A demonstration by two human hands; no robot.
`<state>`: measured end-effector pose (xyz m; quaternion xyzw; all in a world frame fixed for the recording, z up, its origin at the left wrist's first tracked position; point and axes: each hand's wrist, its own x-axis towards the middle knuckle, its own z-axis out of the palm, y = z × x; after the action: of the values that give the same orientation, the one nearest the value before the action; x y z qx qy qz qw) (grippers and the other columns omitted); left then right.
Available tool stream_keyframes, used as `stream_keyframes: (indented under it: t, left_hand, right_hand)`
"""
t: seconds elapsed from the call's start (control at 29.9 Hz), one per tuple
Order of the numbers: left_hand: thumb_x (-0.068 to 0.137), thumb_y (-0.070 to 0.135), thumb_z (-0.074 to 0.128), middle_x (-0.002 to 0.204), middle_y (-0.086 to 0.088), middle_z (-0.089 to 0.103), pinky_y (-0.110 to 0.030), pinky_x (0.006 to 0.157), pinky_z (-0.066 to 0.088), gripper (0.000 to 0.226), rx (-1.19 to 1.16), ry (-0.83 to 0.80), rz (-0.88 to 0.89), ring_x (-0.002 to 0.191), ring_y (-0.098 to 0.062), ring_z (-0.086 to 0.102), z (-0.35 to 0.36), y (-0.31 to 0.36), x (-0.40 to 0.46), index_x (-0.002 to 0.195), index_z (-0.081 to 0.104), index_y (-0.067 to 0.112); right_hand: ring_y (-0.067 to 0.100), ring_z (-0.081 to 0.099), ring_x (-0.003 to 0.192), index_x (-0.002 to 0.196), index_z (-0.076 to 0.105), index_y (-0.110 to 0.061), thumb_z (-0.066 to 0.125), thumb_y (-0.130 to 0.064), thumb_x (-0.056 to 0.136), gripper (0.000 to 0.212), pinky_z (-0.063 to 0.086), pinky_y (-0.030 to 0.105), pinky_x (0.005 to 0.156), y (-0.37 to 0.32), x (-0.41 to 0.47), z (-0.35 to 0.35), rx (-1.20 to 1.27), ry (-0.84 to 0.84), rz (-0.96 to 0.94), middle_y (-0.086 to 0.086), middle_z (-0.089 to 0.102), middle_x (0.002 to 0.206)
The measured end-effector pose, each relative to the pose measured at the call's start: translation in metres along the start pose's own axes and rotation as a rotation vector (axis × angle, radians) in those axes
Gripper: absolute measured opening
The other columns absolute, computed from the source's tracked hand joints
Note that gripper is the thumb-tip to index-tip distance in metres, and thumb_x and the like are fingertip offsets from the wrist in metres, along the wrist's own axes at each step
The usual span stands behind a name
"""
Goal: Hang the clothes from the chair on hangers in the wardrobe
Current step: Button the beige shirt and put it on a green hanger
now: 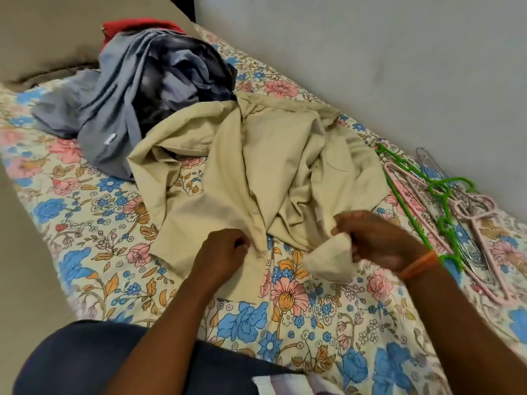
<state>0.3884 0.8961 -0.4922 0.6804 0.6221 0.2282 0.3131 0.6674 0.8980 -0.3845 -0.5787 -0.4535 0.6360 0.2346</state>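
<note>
Upper left of the frame: a heap of grey-blue and dark clothes (137, 92) lies on the bed's floral sheet (85, 223), with a red garment (134, 25) behind it. Centre: a beige button-front shirt (256, 166) lies spread open and rumpled on the sheet, collar toward the upper centre and hem toward the viewer, so its long axis runs from the wall side down toward the person. Lower centre: the left hand (225, 246), fingers curled, grips the buttoned front edge near the hem. To its right, the right hand (376, 238), an orange band (419, 265) at its wrist, pinches the opposite front corner of the shirt, which is folded into a small flap. The two hands are apart, with bare sheet showing between the two front edges. Right of frame: a green plastic hanger (427, 186), pink hangers (482, 223) and a metal wire hanger (433, 166) lie overlapping beside the wall (370, 52). The hangers lie just beyond the right hand, which is judged the nearer one for picking a hanger up. A small pale label (320, 212) shows inside the shirt; its writing cannot be read, and no brand is visible. The wardrobe is not in view.
</note>
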Motion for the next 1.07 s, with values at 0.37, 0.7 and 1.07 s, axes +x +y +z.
stream_keyframes:
  t: [0.37, 0.7, 1.07]
  left_hand:
    - [0.088, 0.028, 0.069, 0.088, 0.004, 0.071, -0.027, 0.067, 0.040, 0.011, 0.070, 0.051, 0.009, 0.081, -0.015, 0.063, 0.025, 0.015, -0.011, 0.089, 0.076, 0.020]
    - [0.087, 0.022, 0.068, 0.068, 0.012, 0.063, -0.024, 0.061, 0.038, 0.014, -0.040, -0.011, -0.050, 0.069, -0.003, 0.058, 0.028, 0.014, -0.009, 0.073, 0.069, 0.020]
    - [0.093, 0.021, 0.062, 0.064, 0.015, 0.057, -0.010, 0.051, 0.032, 0.025, -0.107, -0.073, -0.076, 0.060, 0.006, 0.053, 0.023, 0.019, -0.012, 0.068, 0.062, 0.022]
  right_hand:
    - [0.018, 0.065, 0.064, 0.088, 0.074, 0.001, 0.074, 0.005, 0.080, 0.009, 0.053, 0.022, 0.056, 0.052, 0.031, 0.028, -0.264, 0.258, -0.054, 0.015, 0.074, 0.078]
    - [0.022, 0.066, 0.090, 0.107, 0.066, -0.003, 0.056, 0.031, 0.074, 0.049, 0.061, 0.032, 0.066, 0.073, 0.020, 0.027, 0.088, 0.096, 0.099, 0.013, 0.069, 0.099]
    - [0.017, 0.066, 0.064, 0.075, 0.074, -0.004, 0.081, -0.011, 0.079, 0.011, 0.057, 0.033, 0.068, 0.088, 0.029, 0.051, -0.350, 0.383, -0.168, 0.011, 0.073, 0.071]
